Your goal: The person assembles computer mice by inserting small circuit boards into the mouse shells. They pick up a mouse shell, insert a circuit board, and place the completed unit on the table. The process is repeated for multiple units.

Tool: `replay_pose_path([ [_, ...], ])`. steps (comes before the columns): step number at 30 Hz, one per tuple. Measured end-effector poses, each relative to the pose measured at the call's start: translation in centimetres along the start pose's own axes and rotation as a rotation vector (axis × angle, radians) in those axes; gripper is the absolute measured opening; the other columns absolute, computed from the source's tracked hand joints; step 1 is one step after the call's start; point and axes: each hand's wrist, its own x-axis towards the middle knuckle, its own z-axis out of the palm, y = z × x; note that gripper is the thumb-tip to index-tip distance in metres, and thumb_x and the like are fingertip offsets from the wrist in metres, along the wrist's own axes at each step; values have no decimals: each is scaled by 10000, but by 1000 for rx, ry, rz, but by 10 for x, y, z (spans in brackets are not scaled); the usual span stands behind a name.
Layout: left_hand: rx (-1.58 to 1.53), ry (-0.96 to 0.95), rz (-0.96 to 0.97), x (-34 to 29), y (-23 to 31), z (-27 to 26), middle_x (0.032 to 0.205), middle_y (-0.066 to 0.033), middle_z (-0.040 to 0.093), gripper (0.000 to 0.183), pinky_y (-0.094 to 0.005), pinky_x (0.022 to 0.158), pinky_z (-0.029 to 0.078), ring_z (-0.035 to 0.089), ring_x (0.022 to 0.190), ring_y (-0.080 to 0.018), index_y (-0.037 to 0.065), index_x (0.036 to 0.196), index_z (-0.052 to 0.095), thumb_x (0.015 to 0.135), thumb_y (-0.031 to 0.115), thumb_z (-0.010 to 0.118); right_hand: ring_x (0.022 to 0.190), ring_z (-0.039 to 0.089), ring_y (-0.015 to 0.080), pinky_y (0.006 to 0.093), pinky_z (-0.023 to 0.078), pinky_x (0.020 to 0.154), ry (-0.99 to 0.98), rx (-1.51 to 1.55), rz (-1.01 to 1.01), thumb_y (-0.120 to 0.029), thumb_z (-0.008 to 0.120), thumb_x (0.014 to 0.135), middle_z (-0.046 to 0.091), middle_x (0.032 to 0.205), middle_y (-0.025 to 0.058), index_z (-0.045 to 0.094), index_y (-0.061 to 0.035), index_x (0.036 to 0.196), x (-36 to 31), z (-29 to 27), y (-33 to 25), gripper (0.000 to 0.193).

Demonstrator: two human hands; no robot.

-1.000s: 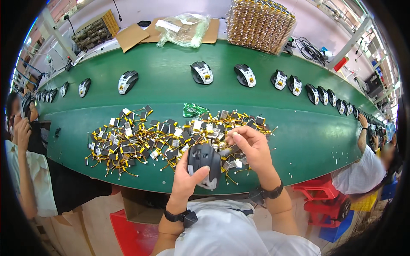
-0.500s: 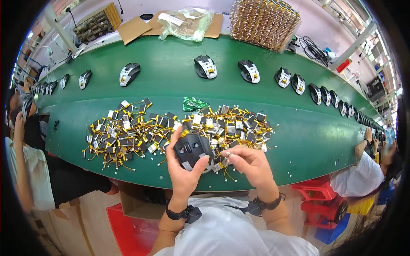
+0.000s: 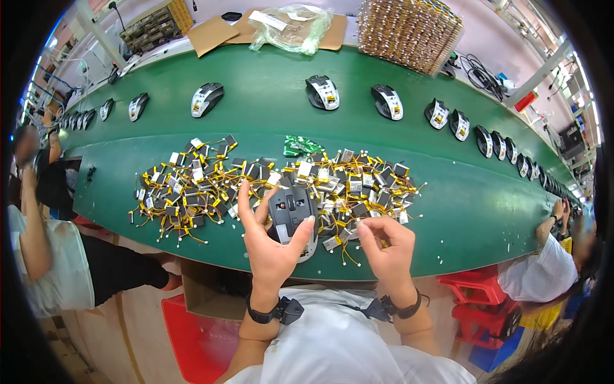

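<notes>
My left hand [image 3: 272,256] has a black and grey computer mouse [image 3: 291,208] between its thumb and a finger. The index finger is lifted off to the left, and the thumb lies over the near part of the mouse. To the right, my right hand [image 3: 389,251] is closed, thumb and index finger pinched together. Whatever is in that pinch is too small to make out. Small batteries with yellow tape, thin wires and white plugs lie in a left pile [image 3: 192,185] and a right pile [image 3: 364,185], around and beyond the mouse.
A row of mice [image 3: 323,93] stands along the far green bench [image 3: 268,77]. A green packet [image 3: 300,146] lies behind the batteries. Farther back are a clear plastic bag [image 3: 291,29] and a stacked block of parts [image 3: 409,35]. Co-workers sit left [image 3: 54,256] and right [image 3: 537,269].
The mouse has turned more upright, and my left index finger has lifted off it. My right hand has drawn slightly right, away from it; the white plug in its fingertips no longer shows.
</notes>
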Motion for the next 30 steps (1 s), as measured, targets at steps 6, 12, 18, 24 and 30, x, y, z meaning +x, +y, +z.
replay_pose_path([
  [6,-58,-10,-68,5,6,-6,1094,-153,651,727,-274,802,539,666,951,-168,-11,1390,363,802,82,782,503,491,102,241,382,464,-150,-25,-123,-27,718,818,657,766,52,705,-30,888,-8,7,-20,71],
  [12,-333,-55,-144,2,-1,6,1095,-109,645,601,-266,823,526,643,946,-130,-40,1294,467,800,103,777,539,520,117,247,408,488,-304,17,-196,-42,715,829,637,747,54,679,-25,854,-10,13,-24,47],
  [18,-618,-354,-377,4,-13,-20,1096,-122,642,640,-298,843,529,648,946,-158,-59,1272,518,797,319,721,644,551,78,225,441,578,-428,393,119,-66,656,897,641,789,46,656,15,868,-10,-4,-8,86],
  [24,-427,-750,-319,-2,-9,-29,998,-77,631,576,-283,868,463,597,955,-147,-7,1139,587,741,399,676,767,593,83,235,480,676,-473,539,233,-70,616,924,658,863,60,636,31,877,-4,-5,-10,114],
  [30,-222,-823,-251,3,2,-28,892,-47,640,317,-273,726,469,594,791,-130,-10,1065,632,865,235,610,703,597,120,249,475,643,-445,385,34,-54,642,881,640,776,70,646,11,851,4,-3,-12,72],
])
